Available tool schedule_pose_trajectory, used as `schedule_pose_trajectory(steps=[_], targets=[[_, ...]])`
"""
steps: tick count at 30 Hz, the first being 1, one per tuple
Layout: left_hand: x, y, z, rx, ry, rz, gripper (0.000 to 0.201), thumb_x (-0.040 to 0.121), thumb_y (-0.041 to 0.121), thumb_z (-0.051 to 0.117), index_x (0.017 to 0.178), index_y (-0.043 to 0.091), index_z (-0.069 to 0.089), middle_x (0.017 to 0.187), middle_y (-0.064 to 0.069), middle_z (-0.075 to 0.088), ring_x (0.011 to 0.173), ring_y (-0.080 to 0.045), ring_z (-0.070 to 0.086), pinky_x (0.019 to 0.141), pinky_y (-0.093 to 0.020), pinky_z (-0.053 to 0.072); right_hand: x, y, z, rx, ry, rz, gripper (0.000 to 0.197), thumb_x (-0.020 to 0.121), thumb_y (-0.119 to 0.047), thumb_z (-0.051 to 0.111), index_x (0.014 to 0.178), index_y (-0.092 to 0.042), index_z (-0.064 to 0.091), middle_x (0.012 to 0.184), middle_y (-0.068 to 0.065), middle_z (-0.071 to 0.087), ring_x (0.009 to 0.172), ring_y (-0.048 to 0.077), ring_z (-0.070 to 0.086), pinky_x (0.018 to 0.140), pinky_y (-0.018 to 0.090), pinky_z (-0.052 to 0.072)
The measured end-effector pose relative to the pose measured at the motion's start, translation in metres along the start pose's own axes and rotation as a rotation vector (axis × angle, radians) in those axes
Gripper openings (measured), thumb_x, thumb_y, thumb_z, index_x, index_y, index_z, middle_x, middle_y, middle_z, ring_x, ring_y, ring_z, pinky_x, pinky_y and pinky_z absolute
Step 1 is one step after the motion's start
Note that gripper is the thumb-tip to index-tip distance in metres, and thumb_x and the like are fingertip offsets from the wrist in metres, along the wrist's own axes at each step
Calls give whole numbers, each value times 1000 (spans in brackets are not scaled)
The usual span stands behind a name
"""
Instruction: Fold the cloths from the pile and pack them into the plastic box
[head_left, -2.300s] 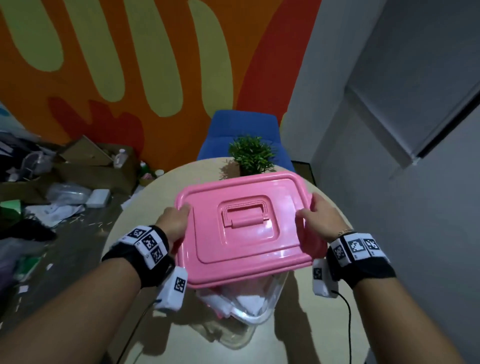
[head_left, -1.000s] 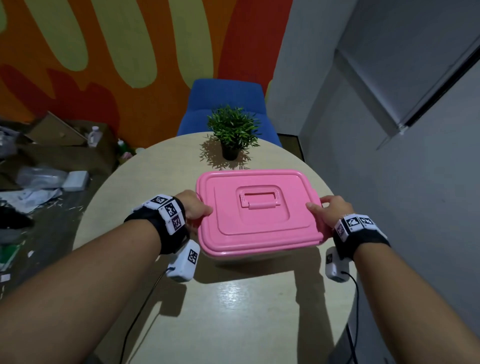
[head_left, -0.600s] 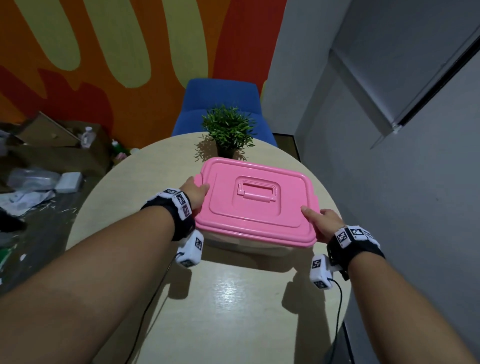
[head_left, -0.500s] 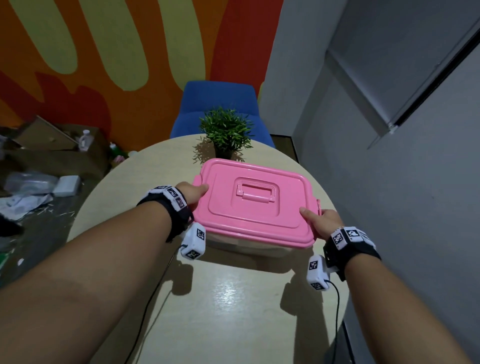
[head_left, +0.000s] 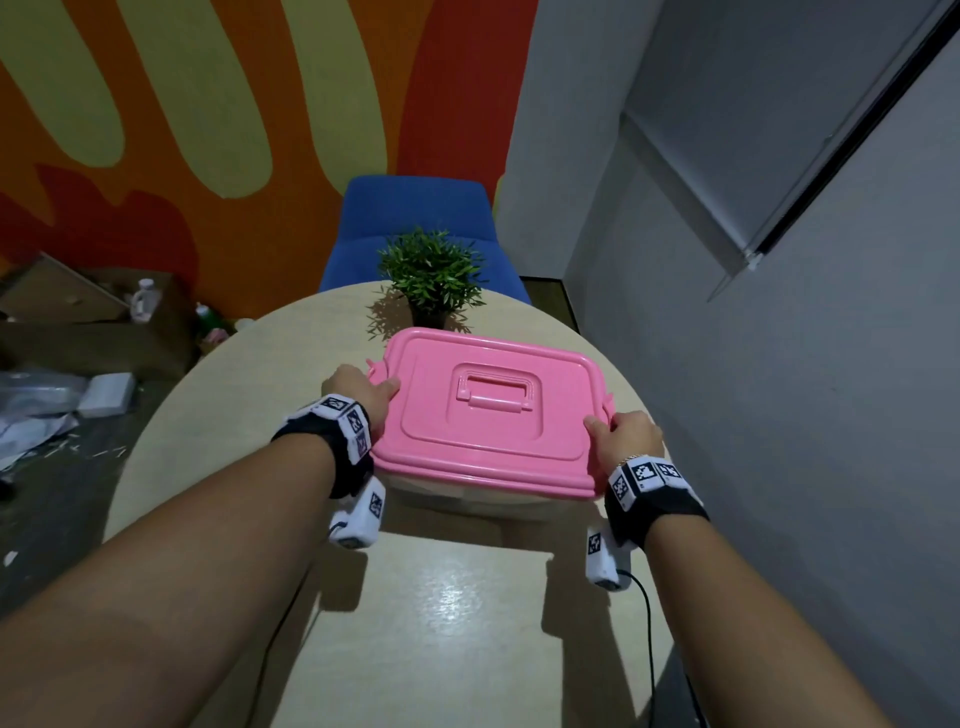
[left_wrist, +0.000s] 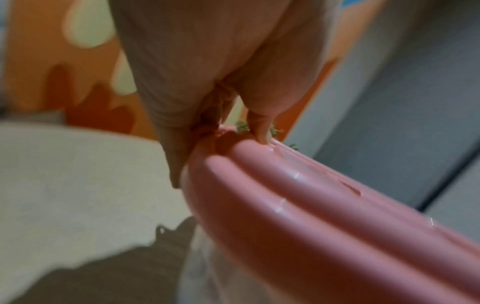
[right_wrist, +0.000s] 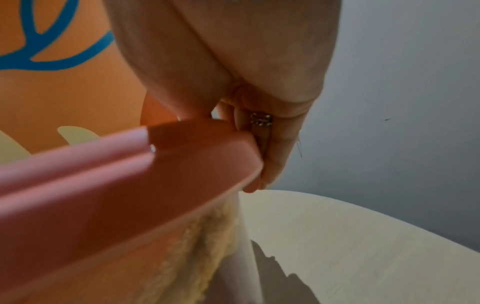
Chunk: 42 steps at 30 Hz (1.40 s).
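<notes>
The clear plastic box (head_left: 470, 505) stands on the round table (head_left: 447, 623) with its pink lid (head_left: 488, 415) on. My left hand (head_left: 378, 388) grips the lid's left edge; in the left wrist view its thumb (left_wrist: 262, 133) lies on the lid (left_wrist: 311, 205) and the fingers run down the side. My right hand (head_left: 607, 427) grips the lid's right edge, fingers (right_wrist: 267, 164) curled against the rim of the lid (right_wrist: 130, 174). A yellow cloth (right_wrist: 207, 236) shows through the clear wall. The rest of the contents are hidden.
A small potted plant (head_left: 431, 275) stands just behind the box, with a blue chair (head_left: 415, 228) beyond it. A grey wall runs close along the table's right side. Cardboard boxes and litter (head_left: 78, 332) lie on the floor at left.
The box, earlier held up and tilted with white cloth showing below, has come down onto the table and slid back towards the plant. Both hands stay on the lid's edges.
</notes>
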<state>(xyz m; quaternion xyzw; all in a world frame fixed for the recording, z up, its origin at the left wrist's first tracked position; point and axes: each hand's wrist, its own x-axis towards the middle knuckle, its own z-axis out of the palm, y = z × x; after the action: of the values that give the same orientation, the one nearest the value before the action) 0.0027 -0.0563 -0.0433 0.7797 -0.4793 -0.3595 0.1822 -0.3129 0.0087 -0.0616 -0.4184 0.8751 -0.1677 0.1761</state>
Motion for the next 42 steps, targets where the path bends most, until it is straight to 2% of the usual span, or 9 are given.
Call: schedule_pose_trajectory(steps=[5, 7, 10, 15, 20, 22, 28, 39, 42], targets=[[-5, 9, 6, 182, 18, 81, 38, 101, 34, 57, 110, -3, 62, 111, -26, 65, 84, -38, 56, 72, -38, 44, -9, -4, -5, -140, -72, -65, 50, 97, -45, 49, 126, -5, 55, 130, 20, 57, 106, 38, 54, 85, 41, 45], [-4, 11, 6, 178, -15, 69, 38, 101, 33, 56, 114, -3, 61, 112, -25, 65, 88, -38, 58, 74, -38, 45, -21, -9, -8, -185, -48, -178, 61, 96, -52, 46, 147, -21, 37, 154, 8, 34, 135, 40, 35, 108, 52, 32], [-1, 13, 10, 49, -58, 45, 40, 97, 38, 60, 103, -2, 61, 97, -21, 63, 83, -35, 59, 71, -37, 44, -41, -19, -8, -187, -111, -414, 75, 84, -69, 54, 149, -40, 30, 162, -5, 19, 148, 31, 17, 116, 59, 15], [-1, 22, 29, -179, -203, 138, 63, 86, 15, 67, 144, 22, 42, 128, -9, 57, 112, -36, 63, 97, -49, 52, -40, -4, -2, -329, -184, -292, 102, 67, -76, 69, 150, -49, 16, 165, 0, -3, 150, 42, 0, 109, 77, 4], [-31, 43, 63, 551, -365, 710, 64, 101, 45, 48, 157, 33, 20, 166, 0, 15, 153, -35, 8, 121, -62, 13, -12, 22, 2, -391, -112, -218, 94, 79, -75, 54, 155, -42, 9, 166, 9, -7, 150, 43, -6, 112, 74, 13], [-21, 46, 78, 680, -341, 702, 60, 106, 41, 34, 159, 31, 9, 168, -2, -2, 153, -36, -7, 122, -58, 5, 5, 21, 1, -435, -115, -269, 93, 81, -78, 46, 156, -41, 5, 166, 11, -7, 150, 44, -4, 111, 72, 13], [19, 72, 98, 794, -223, 689, 68, 103, 14, 43, 159, 27, 8, 168, -10, 2, 151, -46, 0, 121, -56, 16, 62, 1, -3, -475, -192, -331, 82, 90, -74, 34, 157, -40, 1, 166, 10, -11, 150, 42, -7, 113, 72, 12], [39, 88, 98, 715, -246, 614, 56, 108, 30, 30, 159, 30, 9, 168, -3, 0, 153, -40, -5, 120, -59, 19, 85, -26, -9, -468, -230, -329, 80, 91, -72, 39, 156, -41, 4, 166, 8, -11, 151, 42, -5, 113, 72, 14], [30, 85, 87, 645, -212, 610, 60, 105, 34, 38, 159, 32, 12, 167, -1, 10, 152, -38, 11, 118, -60, 24, 79, -31, -18, -407, -282, -285, 80, 92, -66, 45, 156, -38, 7, 166, 5, -9, 151, 42, -4, 111, 75, 9]])
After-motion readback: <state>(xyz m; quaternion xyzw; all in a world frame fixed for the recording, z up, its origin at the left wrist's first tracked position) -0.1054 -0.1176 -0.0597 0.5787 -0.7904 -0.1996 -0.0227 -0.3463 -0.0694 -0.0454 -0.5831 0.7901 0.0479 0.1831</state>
